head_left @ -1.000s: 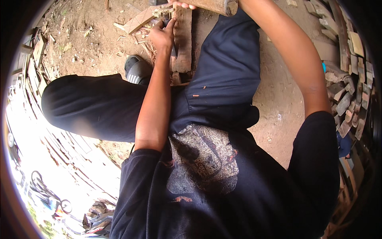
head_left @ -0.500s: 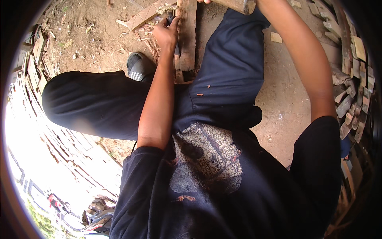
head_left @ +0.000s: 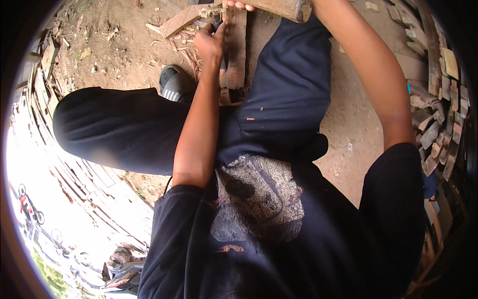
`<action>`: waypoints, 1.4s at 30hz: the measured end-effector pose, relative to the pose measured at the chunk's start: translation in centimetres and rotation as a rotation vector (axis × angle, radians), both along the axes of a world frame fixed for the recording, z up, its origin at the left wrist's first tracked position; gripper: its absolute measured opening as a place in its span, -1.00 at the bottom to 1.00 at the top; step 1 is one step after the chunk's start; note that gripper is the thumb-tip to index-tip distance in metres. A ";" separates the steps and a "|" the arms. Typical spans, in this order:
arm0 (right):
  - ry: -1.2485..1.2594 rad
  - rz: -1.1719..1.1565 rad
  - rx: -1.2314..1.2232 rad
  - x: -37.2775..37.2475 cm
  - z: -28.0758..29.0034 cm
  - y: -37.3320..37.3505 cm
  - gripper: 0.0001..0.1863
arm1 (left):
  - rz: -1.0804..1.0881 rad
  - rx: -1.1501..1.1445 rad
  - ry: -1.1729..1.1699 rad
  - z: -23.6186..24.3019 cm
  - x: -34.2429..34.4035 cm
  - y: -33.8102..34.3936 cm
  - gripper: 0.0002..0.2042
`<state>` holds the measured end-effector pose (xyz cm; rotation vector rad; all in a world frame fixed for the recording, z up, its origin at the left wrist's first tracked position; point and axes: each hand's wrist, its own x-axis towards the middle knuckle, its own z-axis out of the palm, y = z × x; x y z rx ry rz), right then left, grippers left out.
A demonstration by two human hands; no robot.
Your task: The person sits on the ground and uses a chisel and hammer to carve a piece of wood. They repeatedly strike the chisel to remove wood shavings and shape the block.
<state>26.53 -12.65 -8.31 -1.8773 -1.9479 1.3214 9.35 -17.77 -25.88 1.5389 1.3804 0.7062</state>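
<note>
My left hand [head_left: 210, 42] is closed around a dark, chisel-like tool [head_left: 216, 25], mostly covered by the fingers. A frayed, straw-coloured end [head_left: 211, 11] shows just beyond the fist. Beside the hand lies a long brown wooden plank [head_left: 235, 55]. At the top edge, curled fingertips of my right hand [head_left: 242, 5] show by a thick wooden block [head_left: 286, 9], which looks like a mallet head. The rest of that hand is out of view or hidden behind the block. A carved wooden piece [head_left: 183, 21] lies left of the frayed end.
Wood chips and shavings [head_left: 186, 50] litter the dirt ground [head_left: 119, 55]. My shoe [head_left: 177, 83] rests left of the plank. Stacked wood offcuts [head_left: 443, 124] line the right side. At the lower left are boards and parked motorbikes [head_left: 30, 207] in bright light.
The wooden block and my right hand have shifted left and slightly down, nearer the frayed end. My right forearm has swung left too. My left hand has hardly moved.
</note>
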 end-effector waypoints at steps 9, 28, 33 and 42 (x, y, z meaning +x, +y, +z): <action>-0.140 -0.117 -0.048 -1.7 1.4 -2.0 -0.65 | 0.035 -0.041 0.030 -0.7 -0.4 0.1 -0.66; 0.159 -0.171 -0.365 1.2 0.9 -2.1 -0.82 | -0.026 -0.037 0.042 -1.2 -0.2 -0.1 -0.66; 0.120 -0.227 0.033 2.9 0.3 -0.2 -0.79 | -0.025 -0.081 0.034 -0.8 -0.2 -0.2 -0.66; 0.217 -0.083 -0.473 2.2 1.2 -2.1 -0.86 | -0.020 -0.069 -0.016 -1.5 -0.4 -0.1 -0.69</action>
